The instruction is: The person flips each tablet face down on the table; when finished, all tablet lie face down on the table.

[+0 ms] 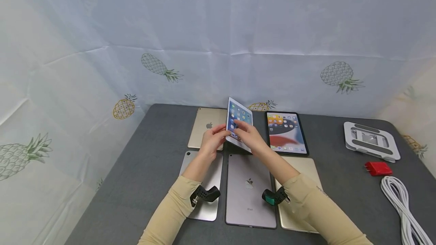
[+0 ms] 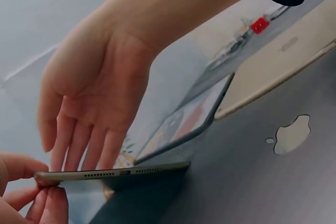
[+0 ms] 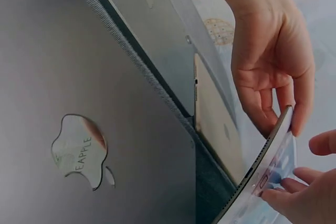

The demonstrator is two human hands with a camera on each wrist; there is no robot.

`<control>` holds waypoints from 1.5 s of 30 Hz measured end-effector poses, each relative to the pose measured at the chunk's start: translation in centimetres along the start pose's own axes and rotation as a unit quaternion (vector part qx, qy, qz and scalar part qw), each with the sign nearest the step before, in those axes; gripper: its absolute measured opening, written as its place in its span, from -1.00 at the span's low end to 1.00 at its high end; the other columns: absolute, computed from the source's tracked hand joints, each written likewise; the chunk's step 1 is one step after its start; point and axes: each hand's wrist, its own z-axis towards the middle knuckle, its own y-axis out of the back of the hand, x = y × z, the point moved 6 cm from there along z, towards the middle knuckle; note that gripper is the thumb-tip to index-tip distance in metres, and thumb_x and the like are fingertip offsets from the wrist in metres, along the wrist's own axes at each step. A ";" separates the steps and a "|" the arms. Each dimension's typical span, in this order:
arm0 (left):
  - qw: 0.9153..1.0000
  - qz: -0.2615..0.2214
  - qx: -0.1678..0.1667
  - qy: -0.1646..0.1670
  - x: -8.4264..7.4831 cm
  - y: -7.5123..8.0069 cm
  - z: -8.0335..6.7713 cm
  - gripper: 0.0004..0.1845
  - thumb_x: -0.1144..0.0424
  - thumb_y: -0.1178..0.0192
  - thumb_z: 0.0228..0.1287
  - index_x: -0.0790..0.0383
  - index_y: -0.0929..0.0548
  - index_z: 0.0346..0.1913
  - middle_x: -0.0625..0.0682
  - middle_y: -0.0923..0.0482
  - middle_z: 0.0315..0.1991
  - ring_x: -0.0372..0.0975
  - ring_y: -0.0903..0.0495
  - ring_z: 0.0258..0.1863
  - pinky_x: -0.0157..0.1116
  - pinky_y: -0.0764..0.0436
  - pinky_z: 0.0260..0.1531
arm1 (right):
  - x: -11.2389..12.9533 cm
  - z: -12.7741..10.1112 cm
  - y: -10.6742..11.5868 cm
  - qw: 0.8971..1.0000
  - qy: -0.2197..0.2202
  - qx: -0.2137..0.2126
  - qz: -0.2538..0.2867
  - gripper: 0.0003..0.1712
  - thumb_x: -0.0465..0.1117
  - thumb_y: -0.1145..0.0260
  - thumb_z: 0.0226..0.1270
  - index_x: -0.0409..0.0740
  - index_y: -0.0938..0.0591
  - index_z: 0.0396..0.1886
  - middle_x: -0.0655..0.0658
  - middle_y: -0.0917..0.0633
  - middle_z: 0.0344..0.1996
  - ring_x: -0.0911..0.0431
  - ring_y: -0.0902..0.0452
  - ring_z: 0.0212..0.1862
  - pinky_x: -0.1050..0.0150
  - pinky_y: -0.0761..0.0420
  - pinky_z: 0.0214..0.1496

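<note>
Both hands, left hand (image 1: 212, 139) pinching and right hand (image 1: 250, 136) flat-fingered, tilt a lit tablet (image 1: 239, 124) up at twelve o'clock of the grey tablet (image 1: 249, 192).

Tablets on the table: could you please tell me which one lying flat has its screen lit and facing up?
The black-framed tablet in the back row, right of the hands. The other flat tablets lie face down, backs showing.

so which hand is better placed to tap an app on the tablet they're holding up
Right. The right hand lies over the lit screen of the raised tablet, its fingers already touching the glass, while the left hand pinches the tablet's edge to steady it.
</note>
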 end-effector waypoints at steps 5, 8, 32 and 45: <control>0.999 0.012 0.021 -0.028 -1.0 -0.7 -0.6 -0.59 0.41 -0.29 0.22 0.33 -0.61 0.16 0.15 -0.63 0.05 -0.31 -0.61 -0.17 -0.31 -0.62 -0.06 | 0.5 -0.2 0.3 0.999 -0.003 -0.008 0.047 -0.41 -0.17 -0.13 0.48 -0.17 -0.31 0.45 -0.25 -0.32 0.40 -0.10 -0.21 0.40 -0.06 -0.28 0.39; 0.998 0.013 0.039 -0.040 -1.7 -1.4 -1.0 -0.57 0.39 -0.29 0.24 0.31 -0.60 0.19 0.12 -0.62 0.09 -0.27 -0.61 -0.10 -0.29 -0.60 0.00 | 0.9 -0.2 0.7 0.996 0.003 -0.017 0.088 -0.42 -0.18 -0.14 0.48 -0.22 -0.32 0.44 -0.25 -0.35 0.38 -0.08 -0.25 0.37 -0.02 -0.30 0.38; 0.983 0.061 0.173 -0.018 -0.7 -4.6 -2.3 -0.51 0.20 -0.23 0.36 0.19 -0.49 0.32 0.09 -0.51 0.24 -0.11 -0.52 0.18 -0.12 -0.48 0.20 | 0.4 -0.5 4.9 0.984 -0.001 -0.037 0.174 -0.38 -0.14 -0.24 0.43 -0.14 -0.35 0.43 -0.22 -0.39 0.33 -0.02 -0.36 0.30 -0.04 -0.47 0.25; 0.963 0.170 0.208 0.029 2.6 -4.5 -1.9 -0.42 0.16 -0.21 0.34 0.32 -0.40 0.35 0.18 -0.34 0.36 -0.02 -0.39 0.29 -0.08 -0.39 0.26 | -0.9 -1.8 7.9 0.979 -0.028 -0.061 0.191 -0.39 -0.19 -0.21 0.45 -0.13 -0.34 0.44 -0.05 -0.51 0.17 0.22 -0.51 0.06 0.32 -0.64 -0.05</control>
